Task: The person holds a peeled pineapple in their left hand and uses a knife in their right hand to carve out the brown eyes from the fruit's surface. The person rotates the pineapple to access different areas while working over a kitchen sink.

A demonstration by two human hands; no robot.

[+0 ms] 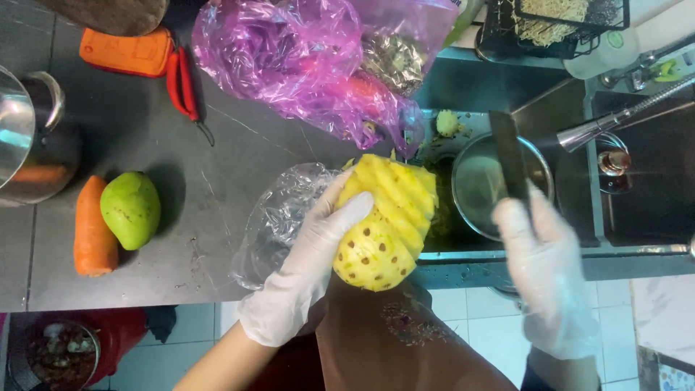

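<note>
My left hand [308, 268], in a thin white glove, grips a peeled yellow pineapple [384, 217] with spiral grooves cut into it, held at the counter's front edge beside the sink. My right hand [546, 279], gloved too, holds a dark-bladed knife [509, 156] with the blade pointing away from me over a round metal bowl [481, 185] in the sink. The knife is apart from the pineapple, to its right.
A clear plastic bag [279, 217] lies under the pineapple. A purple plastic bag [318, 65] sits at the back. A carrot [94, 232], green mango [132, 208], red chillies [182, 83], orange case [129, 52] and steel pot [29, 145] are at left. A tap [615, 119] reaches over the sink.
</note>
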